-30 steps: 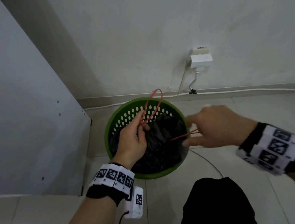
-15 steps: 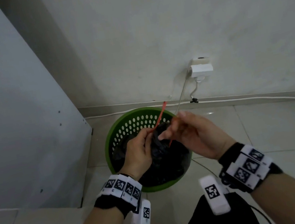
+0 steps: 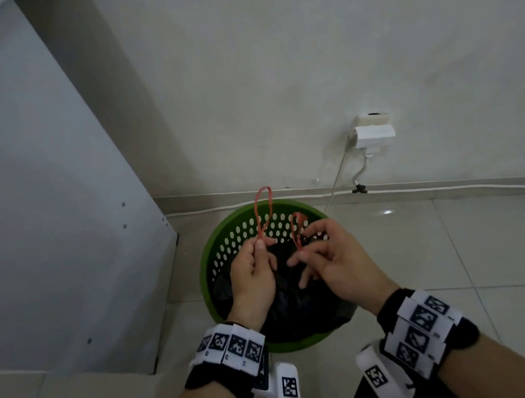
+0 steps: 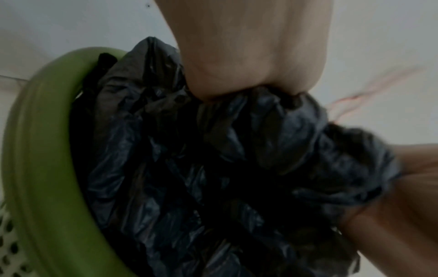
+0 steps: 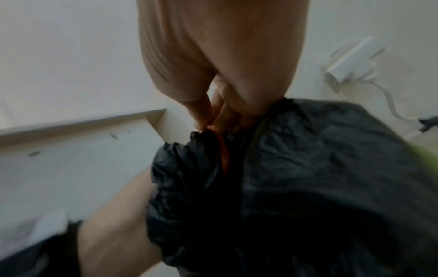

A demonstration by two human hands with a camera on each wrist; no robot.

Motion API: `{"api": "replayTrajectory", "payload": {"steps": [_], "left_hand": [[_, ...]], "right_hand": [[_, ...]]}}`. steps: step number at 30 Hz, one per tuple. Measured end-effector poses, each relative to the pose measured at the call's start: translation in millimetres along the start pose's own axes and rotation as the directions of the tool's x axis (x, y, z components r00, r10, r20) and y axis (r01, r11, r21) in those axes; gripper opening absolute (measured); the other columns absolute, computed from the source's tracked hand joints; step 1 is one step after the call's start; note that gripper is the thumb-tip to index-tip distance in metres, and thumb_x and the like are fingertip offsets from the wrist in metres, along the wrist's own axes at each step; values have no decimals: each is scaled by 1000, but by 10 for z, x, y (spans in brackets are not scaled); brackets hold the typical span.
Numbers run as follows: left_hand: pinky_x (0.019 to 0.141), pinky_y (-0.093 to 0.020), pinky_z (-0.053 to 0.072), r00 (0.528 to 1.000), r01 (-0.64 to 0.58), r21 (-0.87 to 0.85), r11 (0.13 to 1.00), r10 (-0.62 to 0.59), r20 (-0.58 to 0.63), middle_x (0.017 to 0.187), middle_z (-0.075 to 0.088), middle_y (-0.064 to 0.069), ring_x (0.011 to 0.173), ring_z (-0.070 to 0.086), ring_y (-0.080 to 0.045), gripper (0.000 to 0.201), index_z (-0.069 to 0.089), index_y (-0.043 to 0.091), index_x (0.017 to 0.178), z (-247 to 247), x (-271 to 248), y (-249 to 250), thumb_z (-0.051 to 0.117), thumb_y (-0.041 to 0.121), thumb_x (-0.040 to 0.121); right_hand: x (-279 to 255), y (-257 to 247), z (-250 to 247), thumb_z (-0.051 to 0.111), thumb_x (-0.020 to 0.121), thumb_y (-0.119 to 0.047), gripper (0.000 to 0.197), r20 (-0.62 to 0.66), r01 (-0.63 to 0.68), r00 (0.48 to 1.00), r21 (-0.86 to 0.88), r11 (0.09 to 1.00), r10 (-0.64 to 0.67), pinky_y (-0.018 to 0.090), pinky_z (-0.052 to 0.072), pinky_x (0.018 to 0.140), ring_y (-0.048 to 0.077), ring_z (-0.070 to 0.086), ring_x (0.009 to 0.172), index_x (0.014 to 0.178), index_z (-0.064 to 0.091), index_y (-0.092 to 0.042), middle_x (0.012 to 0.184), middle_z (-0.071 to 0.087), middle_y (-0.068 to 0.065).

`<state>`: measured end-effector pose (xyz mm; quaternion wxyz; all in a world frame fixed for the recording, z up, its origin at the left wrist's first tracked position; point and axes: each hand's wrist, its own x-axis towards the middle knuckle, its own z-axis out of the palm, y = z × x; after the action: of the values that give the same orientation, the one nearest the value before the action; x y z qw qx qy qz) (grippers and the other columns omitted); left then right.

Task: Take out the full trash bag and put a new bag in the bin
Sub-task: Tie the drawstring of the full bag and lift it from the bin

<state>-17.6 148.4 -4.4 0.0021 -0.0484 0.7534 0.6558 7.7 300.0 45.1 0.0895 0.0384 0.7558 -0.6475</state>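
Over the round green perforated plastic bin (image 3: 226,239) on the tiled floor (image 3: 488,248), my left hand (image 3: 254,274) pinches one red drawstring loop (image 3: 263,210) of the crumpled black plastic trash bag (image 3: 294,311) inside it, while my right hand (image 3: 330,260) pinches the other, shorter loop (image 3: 297,227).

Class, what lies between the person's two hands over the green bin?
In the head view, the gathered black trash bag lies between left hand and right hand.

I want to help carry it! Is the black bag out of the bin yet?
Not yet. The bag sits inside the bin; left hand and right hand hold its red strings above it.
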Motion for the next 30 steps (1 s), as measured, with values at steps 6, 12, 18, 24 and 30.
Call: {"api": "replayTrajectory", "payload": {"steps": [6, 12, 18, 24, 30], "left_hand": [[70, -24, 51, 977, -83, 132, 988, 55, 207, 83, 68, 1, 73, 63, -8, 25, 67, 19, 98, -49, -17, -55, 43, 20, 104], [75, -10, 44, 907, -222, 238, 946, 111, 406, 84, 70, 22, 82, 64, 8, 15, 72, 22, 98, -140, -36, 29, 57, 20, 98], [82, -16, 49, 942, -253, 96, 963, 223, 251, 86, 68, 7, 87, 66, -6, 15, 61, 19, 97, -259, -96, 102, 61, 5, 92], [83, -19, 49, 925, -296, 72, 952, 268, 270, 84, 70, 9, 84, 66, -5, 22, 68, 21, 84, -309, 19, 187, 62, 0, 90], [89, -20, 51, 931, -212, -47, 976, 217, 294, 93, 78, 11, 95, 72, -7, 19, 78, 19, 93, -352, -104, 458, 59, 19, 97]], "right_hand": [[44, -29, 107, 71, 87, -8, 17, -56, 11, 998, -34, 999, -13, 26, 53, 67, 12, 58, 57, 89, 77, -24, 110, 68, -6], [199, -58, 119, 70, 87, -6, 9, -206, -170, 943, 376, 911, 261, 29, 54, 69, 17, 59, 62, 86, 77, -11, 80, 76, 6], [174, -47, 53, 75, 81, -21, 8, -100, -206, 978, -377, 903, 182, 24, 56, 76, 5, 66, 73, 75, 80, -23, 73, 74, -7], [164, -145, -188, 50, 95, -7, 18, 518, -356, 834, 240, 903, 191, 21, 47, 68, 13, 57, 67, 90, 67, -3, 70, 62, 4], [211, -197, -29, 48, 96, 0, 28, 356, -283, 923, 373, 883, 146, 24, 45, 76, 13, 55, 68, 78, 69, -6, 71, 62, 6]]}}
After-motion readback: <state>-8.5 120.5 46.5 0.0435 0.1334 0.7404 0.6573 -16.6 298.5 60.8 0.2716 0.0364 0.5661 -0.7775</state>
